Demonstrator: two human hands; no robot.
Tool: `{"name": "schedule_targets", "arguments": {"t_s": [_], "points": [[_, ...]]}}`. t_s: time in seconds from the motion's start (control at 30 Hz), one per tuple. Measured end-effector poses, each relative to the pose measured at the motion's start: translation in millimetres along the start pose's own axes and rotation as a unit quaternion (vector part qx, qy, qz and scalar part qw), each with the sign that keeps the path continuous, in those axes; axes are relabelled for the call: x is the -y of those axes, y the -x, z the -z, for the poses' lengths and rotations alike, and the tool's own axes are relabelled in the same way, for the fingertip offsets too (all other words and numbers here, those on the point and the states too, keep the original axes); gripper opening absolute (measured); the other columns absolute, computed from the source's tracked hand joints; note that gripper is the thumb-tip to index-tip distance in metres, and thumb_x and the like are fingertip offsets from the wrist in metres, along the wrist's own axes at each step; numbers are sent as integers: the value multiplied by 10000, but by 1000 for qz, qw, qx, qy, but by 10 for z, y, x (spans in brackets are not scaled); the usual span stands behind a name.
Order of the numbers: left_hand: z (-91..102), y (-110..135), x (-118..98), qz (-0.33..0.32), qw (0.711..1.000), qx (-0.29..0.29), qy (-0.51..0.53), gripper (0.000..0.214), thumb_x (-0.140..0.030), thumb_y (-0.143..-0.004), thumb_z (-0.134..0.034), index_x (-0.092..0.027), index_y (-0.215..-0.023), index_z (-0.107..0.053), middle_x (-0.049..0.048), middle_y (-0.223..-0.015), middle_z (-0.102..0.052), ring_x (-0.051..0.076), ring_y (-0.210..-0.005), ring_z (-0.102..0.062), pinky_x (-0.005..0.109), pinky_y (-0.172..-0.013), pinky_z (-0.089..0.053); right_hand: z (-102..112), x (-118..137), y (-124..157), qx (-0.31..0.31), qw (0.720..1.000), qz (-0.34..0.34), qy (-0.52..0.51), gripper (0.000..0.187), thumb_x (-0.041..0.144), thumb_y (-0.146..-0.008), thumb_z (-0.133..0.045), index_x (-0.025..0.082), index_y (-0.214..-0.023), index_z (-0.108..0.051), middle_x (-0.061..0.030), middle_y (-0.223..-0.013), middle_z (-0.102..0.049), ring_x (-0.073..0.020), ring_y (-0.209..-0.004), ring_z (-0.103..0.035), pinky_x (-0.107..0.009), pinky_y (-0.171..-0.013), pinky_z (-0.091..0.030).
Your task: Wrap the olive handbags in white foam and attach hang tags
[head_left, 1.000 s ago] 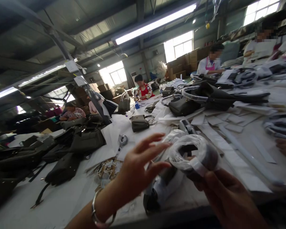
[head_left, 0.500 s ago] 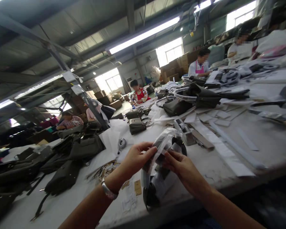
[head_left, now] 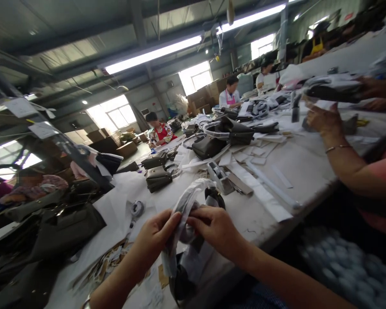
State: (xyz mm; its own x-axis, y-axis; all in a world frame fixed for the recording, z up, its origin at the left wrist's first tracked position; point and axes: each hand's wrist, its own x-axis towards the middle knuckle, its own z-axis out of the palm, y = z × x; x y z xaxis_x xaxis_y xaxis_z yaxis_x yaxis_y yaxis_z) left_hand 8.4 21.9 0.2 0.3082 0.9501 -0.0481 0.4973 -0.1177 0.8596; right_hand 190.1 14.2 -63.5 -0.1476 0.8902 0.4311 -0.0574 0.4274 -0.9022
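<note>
A dark handbag [head_left: 180, 283] stands near the table's front edge, its arched handle [head_left: 193, 193] wrapped in clear plastic. My left hand [head_left: 162, 231] pinches the wrapped handle from the left side, thumb toward me. From the right, my right hand [head_left: 214, 229] has its fingers closed on the wrapping at the inner side of the same handle. Both hands almost meet there, and my fingers hide part of the wrapping. Just behind the bag sits a grey tape dispenser [head_left: 220, 178].
Dark bags [head_left: 67, 227] are heaped at the left, near a roll of tape [head_left: 137, 209]. More bags [head_left: 209, 143] and paper strips [head_left: 260, 184] lie farther back. At the right, a co-worker's hand [head_left: 328, 120] is beside another bag. Several people work beyond.
My view has swung to the right, bringing a co-worker's arms and a bag into sight. Both hands stay on the wrapped handle, and my right hand has shifted closer to my left.
</note>
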Motion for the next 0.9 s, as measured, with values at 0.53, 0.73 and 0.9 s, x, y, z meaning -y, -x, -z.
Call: {"name": "schedule_targets", "arguments": {"t_s": [0.53,0.73,0.9], "points": [[36,-158,150,3,961,-210,177,422,-616,-757,-709,-211,-845,-634,-37,-711,-615,138,-629,-541,224,-595,-456,2081,-1917,-755,-88,839,-243,478,246,275,-776,-729,109,-956,-722,-165,-982,-736,-299,-951,-665,-326,-734,-444],[-6,-57,253,31,967,-227,111,472,-644,-739,-704,-208,-918,-677,-21,-702,-616,162,-656,-549,229,-590,-457,2221,-2191,-853,-54,825,-290,481,277,356,-799,-757,147,-966,-688,-78,-987,-720,-228,-927,-667,-325,-774,-486],[15,-32,310,41,971,-202,120,481,-646,-723,-713,-218,-939,-680,-11,-731,-638,185,-703,-573,243,-631,-481,2283,-2222,-903,-22,823,-305,479,248,387,-925,-652,145,-975,-667,-45,-986,-692,-191,-918,-657,-395,-851,-533]]}}
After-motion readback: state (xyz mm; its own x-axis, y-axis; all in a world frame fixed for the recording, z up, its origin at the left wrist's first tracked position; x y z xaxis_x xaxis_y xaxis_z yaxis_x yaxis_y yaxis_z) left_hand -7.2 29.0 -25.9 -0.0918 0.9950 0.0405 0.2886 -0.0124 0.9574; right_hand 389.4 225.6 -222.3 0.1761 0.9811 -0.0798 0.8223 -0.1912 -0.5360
